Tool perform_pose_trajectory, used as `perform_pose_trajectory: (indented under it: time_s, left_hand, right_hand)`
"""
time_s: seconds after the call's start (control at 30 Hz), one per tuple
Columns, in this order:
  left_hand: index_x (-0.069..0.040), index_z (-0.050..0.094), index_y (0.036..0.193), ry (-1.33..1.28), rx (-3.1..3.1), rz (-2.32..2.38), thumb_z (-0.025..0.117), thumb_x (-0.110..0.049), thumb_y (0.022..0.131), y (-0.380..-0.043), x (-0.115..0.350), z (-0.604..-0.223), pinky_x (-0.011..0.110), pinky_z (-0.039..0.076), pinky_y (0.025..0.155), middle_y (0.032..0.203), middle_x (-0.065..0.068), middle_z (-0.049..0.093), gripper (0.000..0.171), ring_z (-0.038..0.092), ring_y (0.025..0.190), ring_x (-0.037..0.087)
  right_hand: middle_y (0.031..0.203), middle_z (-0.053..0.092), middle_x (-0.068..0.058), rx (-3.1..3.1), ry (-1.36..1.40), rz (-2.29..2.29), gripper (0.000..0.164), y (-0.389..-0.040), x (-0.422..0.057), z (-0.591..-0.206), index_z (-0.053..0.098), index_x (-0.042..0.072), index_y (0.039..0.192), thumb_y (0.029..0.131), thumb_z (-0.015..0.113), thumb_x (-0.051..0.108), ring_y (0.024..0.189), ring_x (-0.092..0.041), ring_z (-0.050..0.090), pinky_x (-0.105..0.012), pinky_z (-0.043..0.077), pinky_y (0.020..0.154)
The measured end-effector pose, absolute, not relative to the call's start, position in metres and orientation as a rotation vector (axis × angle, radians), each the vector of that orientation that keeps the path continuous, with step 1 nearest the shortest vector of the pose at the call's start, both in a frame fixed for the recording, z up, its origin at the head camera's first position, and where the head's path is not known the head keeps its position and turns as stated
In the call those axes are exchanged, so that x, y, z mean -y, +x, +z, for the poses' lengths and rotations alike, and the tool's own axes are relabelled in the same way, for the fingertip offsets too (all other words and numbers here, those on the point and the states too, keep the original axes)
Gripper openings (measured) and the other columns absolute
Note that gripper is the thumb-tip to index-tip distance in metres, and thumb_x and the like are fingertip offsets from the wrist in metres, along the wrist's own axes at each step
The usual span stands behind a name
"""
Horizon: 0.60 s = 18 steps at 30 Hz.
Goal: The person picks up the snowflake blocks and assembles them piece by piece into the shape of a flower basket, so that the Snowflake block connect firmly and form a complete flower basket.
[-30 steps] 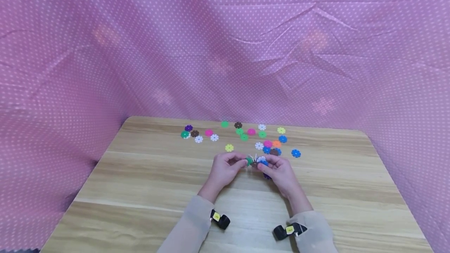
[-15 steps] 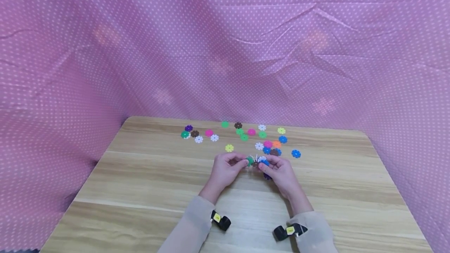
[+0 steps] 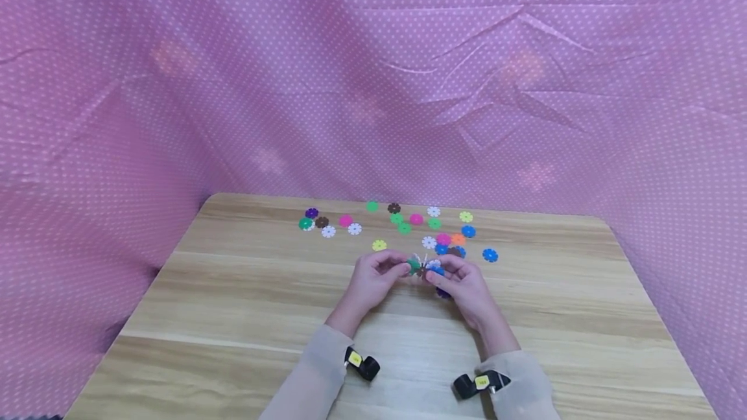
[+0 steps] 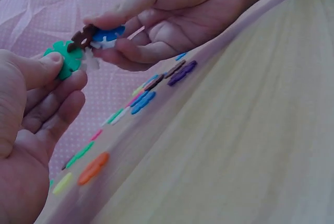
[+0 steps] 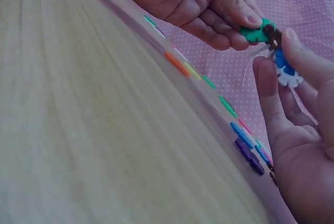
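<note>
Over the middle of the table, my left hand (image 3: 375,280) pinches a green flower-shaped disc (image 4: 66,60) between thumb and fingers. Facing it, my right hand (image 3: 467,287) grips a small joined cluster: a blue disc (image 4: 110,33), a white disc (image 5: 288,76) and a brown disc (image 4: 82,38). The brown one meets the green disc's edge; whether their slots are fully interlocked I cannot tell. A pale disc (image 4: 91,60) stands edge-on below the brown one. Just under the right hand in the head view is a purple disc (image 3: 443,293).
Loose flower discs lie along the table's (image 3: 233,303) far half, among them a yellow disc (image 3: 379,245), a blue disc (image 3: 490,255) and an orange disc (image 3: 458,238). Pink dotted cloth (image 3: 373,83) hangs behind and at both sides.
The left forearm has shifted very slightly to the left. Both hands keep their holds on the discs, which stay in nearly the same place.
</note>
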<state>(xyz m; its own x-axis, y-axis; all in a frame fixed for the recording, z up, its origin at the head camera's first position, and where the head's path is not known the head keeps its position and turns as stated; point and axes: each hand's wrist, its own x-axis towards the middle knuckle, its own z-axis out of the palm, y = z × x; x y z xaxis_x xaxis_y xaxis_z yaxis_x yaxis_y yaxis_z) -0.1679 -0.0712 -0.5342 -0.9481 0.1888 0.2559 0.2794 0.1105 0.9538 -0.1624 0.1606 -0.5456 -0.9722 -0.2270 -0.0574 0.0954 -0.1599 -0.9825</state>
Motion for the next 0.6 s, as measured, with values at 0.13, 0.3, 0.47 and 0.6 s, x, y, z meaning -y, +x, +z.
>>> perform_pose_trajectory:
  time_s: [0.13, 0.3, 0.47, 0.6]
  left_hand:
    - [0.001, 0.078, 0.113, -0.492, 2.253, -2.073, 0.078, -0.001, 0.098, -0.170, 0.078, -0.534, 0.029, 0.065, 0.086, 0.106, 0.013, 0.079, 0.014, 0.073, 0.092, 0.013]
    - [-0.001, 0.078, 0.113, -0.478, 2.255, -2.134, 0.076, -0.002, 0.100, -0.172, 0.086, -0.534, 0.029, 0.064, 0.090, 0.107, 0.009, 0.078, 0.013, 0.073, 0.096, 0.016]
    - [-0.004, 0.078, 0.116, -0.534, 2.327, -2.114, 0.076, -0.007, 0.101, -0.172, 0.088, -0.533, 0.032, 0.063, 0.093, 0.111, 0.007, 0.079, 0.015, 0.074, 0.101, 0.020]
    - [-0.010, 0.078, 0.125, -0.562, 2.417, -2.001, 0.076, -0.018, 0.104, -0.173, 0.092, -0.533, 0.032, 0.062, 0.093, 0.116, 0.002, 0.079, 0.022, 0.073, 0.103, 0.018]
  right_hand:
    - [0.113, 0.077, 0.001, -1.884, -0.296, -2.286, 0.020, -0.162, -0.163, -0.547, 0.073, 0.000, 0.125, 0.107, 0.070, 0.007, 0.101, -0.013, 0.073, -0.028, 0.063, 0.090]
    - [0.133, 0.072, -0.003, -1.922, -0.412, -2.247, 0.037, -0.162, -0.166, -0.547, 0.062, -0.004, 0.143, 0.108, 0.067, 0.007, 0.108, -0.015, 0.072, -0.030, 0.064, 0.089]
    - [0.142, 0.069, -0.009, -1.944, -0.469, -2.161, 0.046, -0.161, -0.165, -0.546, 0.061, -0.004, 0.146, 0.103, 0.074, 0.005, 0.122, -0.018, 0.071, -0.032, 0.062, 0.098]
    - [0.128, 0.075, -0.003, -1.912, -0.478, -2.181, 0.041, -0.160, -0.164, -0.547, 0.061, -0.011, 0.137, 0.100, 0.075, 0.000, 0.117, -0.016, 0.072, -0.031, 0.062, 0.098]
